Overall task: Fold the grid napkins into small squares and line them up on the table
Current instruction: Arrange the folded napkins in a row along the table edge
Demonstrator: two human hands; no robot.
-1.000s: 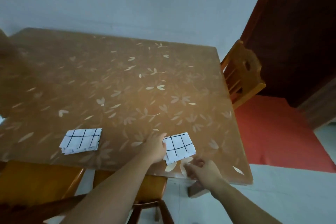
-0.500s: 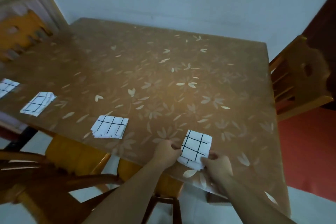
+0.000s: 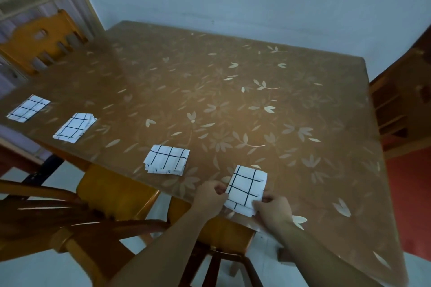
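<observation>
We observe four folded grid napkins along the near edge of the table (image 3: 233, 91). The nearest napkin (image 3: 248, 185) lies flat; our left hand (image 3: 210, 198) pinches its left edge, our right hand (image 3: 272, 211) its near right corner. The third napkin (image 3: 167, 162), second napkin (image 3: 74, 127) and farthest napkin (image 3: 28, 107) lie apart, leftward.

Four folded grid napkins (image 3: 247, 187), rowed along table (image 3: 256, 105) edge
</observation>
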